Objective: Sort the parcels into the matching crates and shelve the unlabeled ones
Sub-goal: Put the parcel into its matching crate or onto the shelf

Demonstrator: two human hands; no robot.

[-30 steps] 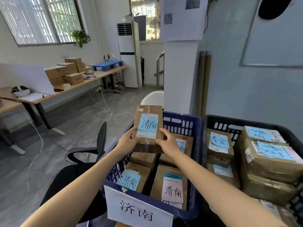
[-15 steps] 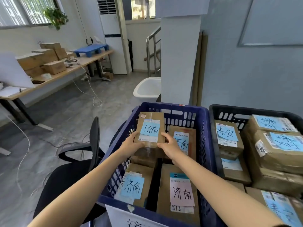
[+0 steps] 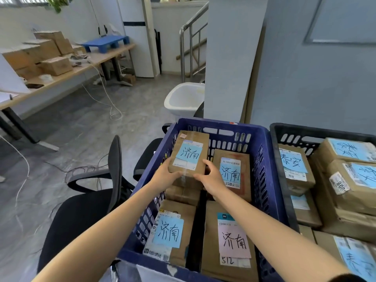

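A brown cardboard parcel (image 3: 190,153) with a blue note reading 济南 is held at its near end by both hands, low inside the blue crate (image 3: 262,151), at its back left. My left hand (image 3: 165,176) grips the parcel's near left corner. My right hand (image 3: 211,178) grips the near right corner. Under and around it lie other 济南 parcels: one at the back right (image 3: 232,174), one at the front left (image 3: 171,233), one with a pink note at the front right (image 3: 232,239). To the right stands the black crate (image 3: 282,167) holding several parcels marked 泰安 (image 3: 293,165).
A black office chair (image 3: 91,200) stands close against the blue crate's left side. A white tub (image 3: 185,98) sits on the floor behind the crate, beside a white pillar (image 3: 230,58). At the far left, a long desk (image 3: 67,76) carries cardboard boxes, and cables trail across the floor.
Both hands have lowered the parcel from above the blue crate's rim down into its back left part. The view has tilted downward.
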